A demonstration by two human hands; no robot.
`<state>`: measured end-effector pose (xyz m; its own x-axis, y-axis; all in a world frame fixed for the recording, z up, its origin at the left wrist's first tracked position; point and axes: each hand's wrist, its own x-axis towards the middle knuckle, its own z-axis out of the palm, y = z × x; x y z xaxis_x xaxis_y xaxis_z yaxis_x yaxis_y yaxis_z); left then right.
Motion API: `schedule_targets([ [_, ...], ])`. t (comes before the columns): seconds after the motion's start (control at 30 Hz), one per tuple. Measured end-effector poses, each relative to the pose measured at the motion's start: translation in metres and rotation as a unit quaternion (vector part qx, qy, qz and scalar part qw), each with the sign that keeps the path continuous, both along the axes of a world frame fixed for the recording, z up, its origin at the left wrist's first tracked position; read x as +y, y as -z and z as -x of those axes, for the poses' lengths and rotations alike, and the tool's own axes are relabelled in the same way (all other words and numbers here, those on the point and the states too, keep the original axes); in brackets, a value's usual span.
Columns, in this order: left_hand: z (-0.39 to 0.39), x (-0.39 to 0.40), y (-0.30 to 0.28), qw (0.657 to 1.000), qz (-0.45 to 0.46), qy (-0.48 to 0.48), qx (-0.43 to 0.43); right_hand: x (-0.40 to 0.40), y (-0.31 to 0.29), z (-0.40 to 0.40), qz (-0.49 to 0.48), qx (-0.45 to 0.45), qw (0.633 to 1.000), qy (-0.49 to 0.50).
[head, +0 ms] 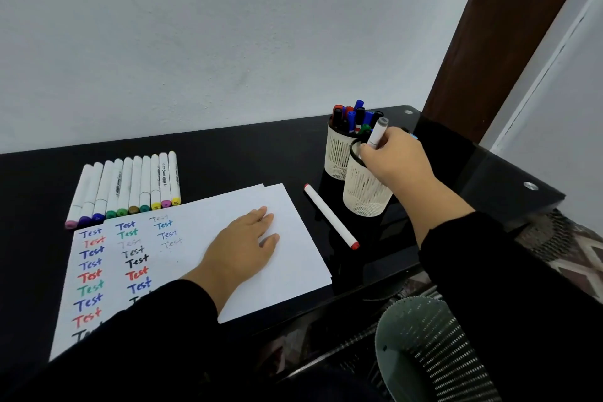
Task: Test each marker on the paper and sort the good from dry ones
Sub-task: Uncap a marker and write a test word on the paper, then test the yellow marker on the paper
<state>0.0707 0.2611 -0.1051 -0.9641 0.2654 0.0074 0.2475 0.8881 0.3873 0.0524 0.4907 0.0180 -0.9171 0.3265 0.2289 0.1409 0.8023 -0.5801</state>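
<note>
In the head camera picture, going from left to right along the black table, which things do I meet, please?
Row of markers → paper with the left hand flat on it → red-capped marker → near cup, where the right hand holds a grey-capped marker.

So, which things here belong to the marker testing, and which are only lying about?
Job:
paper under left hand
grey-capped marker in right hand
marker row
two cups
red marker

Lying about:
green basket
patterned rug
</note>
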Motion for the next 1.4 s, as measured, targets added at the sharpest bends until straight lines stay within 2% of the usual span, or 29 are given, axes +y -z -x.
schedule_targets([
  [0.07, 0.001, 0.000, 0.000, 1.000, 0.000, 0.000, 0.000, 0.001, -0.001, 0.000, -0.007, -0.003, 1.000, -0.002],
  [0.23, 0.000, -0.001, 0.002, 1.000, -0.009, -0.001, 0.002, 0.001, 0.002, 0.006, -0.098, -0.046, 0.994, 0.011],
  [0.37, 0.000, -0.001, 0.002, 1.000, -0.006, -0.002, 0.002, 0.000, 0.004, 0.006, -0.046, -0.004, 0.999, 0.018],
  [0.53, 0.001, -0.001, 0.002, 1.000, 0.010, 0.004, -0.006, 0.000, 0.008, 0.007, -0.080, -0.015, 0.996, 0.022],
  [0.73, 0.005, 0.000, -0.010, 0.994, 0.092, 0.034, -0.056, -0.003, 0.005, -0.003, -0.038, 0.031, 0.999, 0.012],
  [0.8, 0.006, -0.002, -0.017, 0.988, 0.122, 0.050, -0.075, -0.006, 0.000, -0.009, -0.093, 0.048, 0.995, 0.005],
  [0.93, 0.001, -0.015, -0.028, 0.989, 0.123, 0.040, -0.067, -0.017, -0.011, -0.022, -0.216, 0.041, 0.975, -0.019],
  [1.1, -0.011, -0.045, -0.033, 0.990, 0.124, -0.014, -0.069, -0.043, -0.019, -0.030, -0.279, 0.037, 0.954, -0.105],
  [1.23, -0.022, -0.076, -0.036, 0.986, 0.130, -0.067, -0.078, -0.075, -0.012, -0.027, -0.287, 0.048, 0.937, -0.192],
  [1.4, -0.032, -0.112, -0.036, 0.985, 0.097, -0.124, -0.075, -0.119, 0.010, -0.008, -0.269, 0.041, 0.925, -0.267],
])
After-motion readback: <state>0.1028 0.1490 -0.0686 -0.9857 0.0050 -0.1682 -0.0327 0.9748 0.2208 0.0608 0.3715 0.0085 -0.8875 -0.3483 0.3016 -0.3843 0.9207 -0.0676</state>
